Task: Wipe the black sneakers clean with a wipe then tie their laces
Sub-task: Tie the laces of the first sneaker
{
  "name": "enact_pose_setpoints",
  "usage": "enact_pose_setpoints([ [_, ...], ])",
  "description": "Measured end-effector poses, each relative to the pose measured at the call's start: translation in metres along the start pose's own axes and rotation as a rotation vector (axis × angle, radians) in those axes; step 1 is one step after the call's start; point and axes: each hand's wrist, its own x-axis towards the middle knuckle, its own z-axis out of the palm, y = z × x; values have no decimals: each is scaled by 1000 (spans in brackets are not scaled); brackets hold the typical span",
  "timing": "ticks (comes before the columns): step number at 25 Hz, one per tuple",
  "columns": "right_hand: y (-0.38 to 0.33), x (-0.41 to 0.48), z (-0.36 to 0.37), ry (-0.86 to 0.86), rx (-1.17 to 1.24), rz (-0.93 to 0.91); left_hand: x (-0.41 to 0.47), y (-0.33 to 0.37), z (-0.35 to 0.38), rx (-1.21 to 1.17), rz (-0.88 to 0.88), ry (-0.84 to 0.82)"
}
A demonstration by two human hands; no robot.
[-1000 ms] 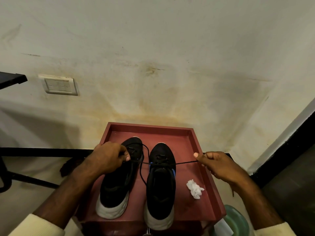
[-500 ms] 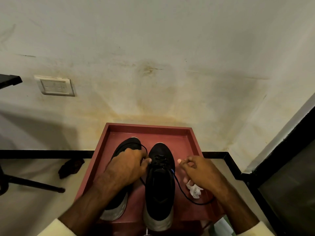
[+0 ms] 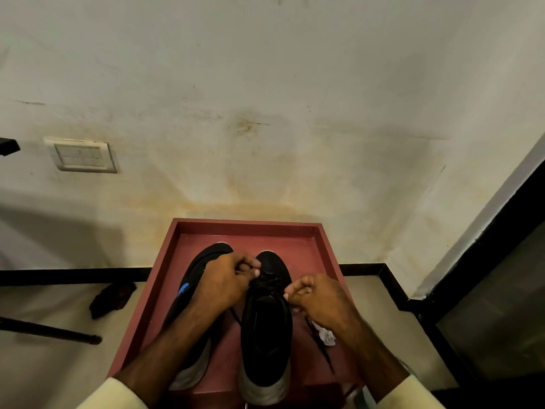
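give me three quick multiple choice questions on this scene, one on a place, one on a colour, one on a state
1. Where is the white wipe?
A) on the tray, right of the right sneaker
B) inside a shoe
C) on the floor

2. What colour is the tray?
A) green
B) red
C) white

3. What are the left hand and right hand doing?
A) lying flat on the tray
B) gripping the wipe
C) pinching the laces of the right sneaker

Answers: 1 A, it lies crumpled on the tray floor beside that sneaker; 2 B, rim and floor are both red; 3 C, the curled fingers of both meet at its laces.
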Motion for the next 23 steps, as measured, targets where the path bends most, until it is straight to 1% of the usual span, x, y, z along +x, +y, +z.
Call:
enact_pose_setpoints([
  [3,-4,2,5,12,322,35,-5,7,3,-556,-146,-10],
  [5,-11,4,8,22,632,87,-7,10,3,-840,-259,-43],
  [7,-21,4,12,9,986,145,-4,9,4,-972,-316,-60],
  [8,-25,4,13,18,1107,162,-3,8,4,-984,-323,-61],
  [9,-26,5,14,41,1165,176,-2,7,5,-966,-325,-49],
  [13,-22,6,6,124,1112,233,-4,2,9,-816,-326,63],
  [16,-18,6,0,122,1104,246,-3,-2,8,-794,-322,72],
  [20,-21,2,-1,61,1136,158,-1,-1,2,-841,-263,59],
  [23,-22,2,-3,58,1093,70,0,-2,-2,-833,-185,15],
])
